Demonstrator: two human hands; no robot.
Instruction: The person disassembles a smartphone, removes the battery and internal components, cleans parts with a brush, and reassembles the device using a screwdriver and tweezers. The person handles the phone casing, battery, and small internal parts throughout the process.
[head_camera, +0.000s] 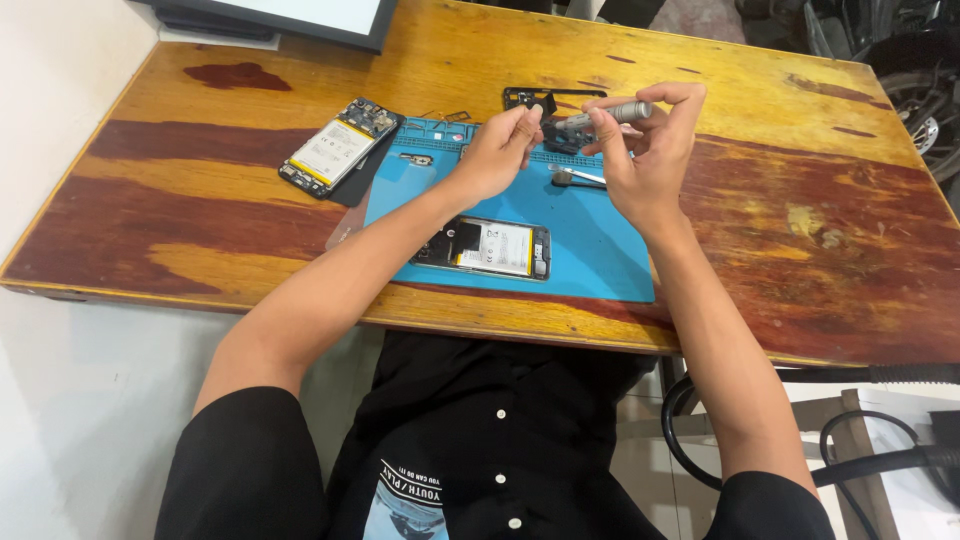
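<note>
My right hand grips a grey metal screwdriver held almost level above the blue work mat. My left hand pinches at the tool's tip end, fingers closed on it or on a small part there; which one I cannot tell. Below my hands an opened phone lies on the mat with its white battery showing. A second opened phone with a white and yellow battery rests at the mat's left corner, partly on the wooden table.
A black frame piece lies behind the mat. Metal tweezers rest on the mat under my right hand. A dark-framed screen stands at the table's back left. Black cables hang at the lower right.
</note>
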